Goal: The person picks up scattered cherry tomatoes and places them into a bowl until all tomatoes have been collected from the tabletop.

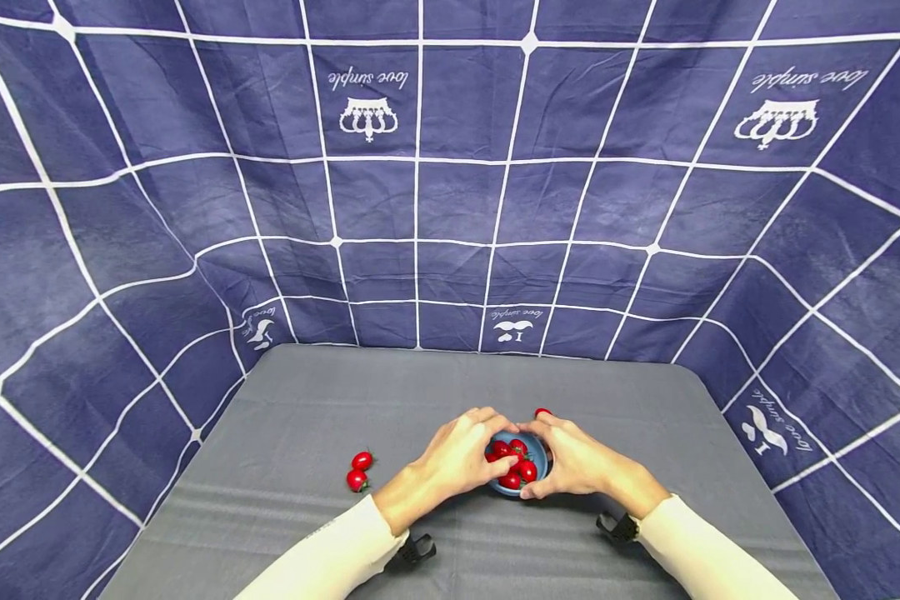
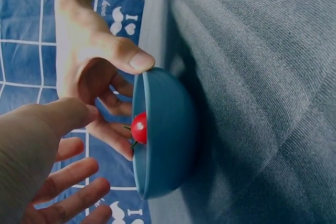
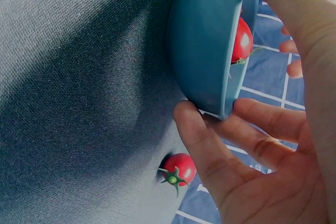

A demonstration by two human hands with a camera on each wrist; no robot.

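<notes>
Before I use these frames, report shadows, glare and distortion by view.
Head: bright, with the blue backdrop showing curved lines, lens or draping unclear; left wrist: dark shadow beside the blue bowl; right wrist: broad shadow over the gray cloth, small glint on the bowl's tomato.

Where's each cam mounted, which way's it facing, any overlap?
Head: on the head, forward and down at the blue bowl; left hand, right hand, sleeves show.
Left wrist: on that wrist, side-on at the bowl; left hand near, right hand beyond.
Right wrist: likewise; right hand near, left hand's fingers at edge.
Both wrist views share: bowl, both hands.
</notes>
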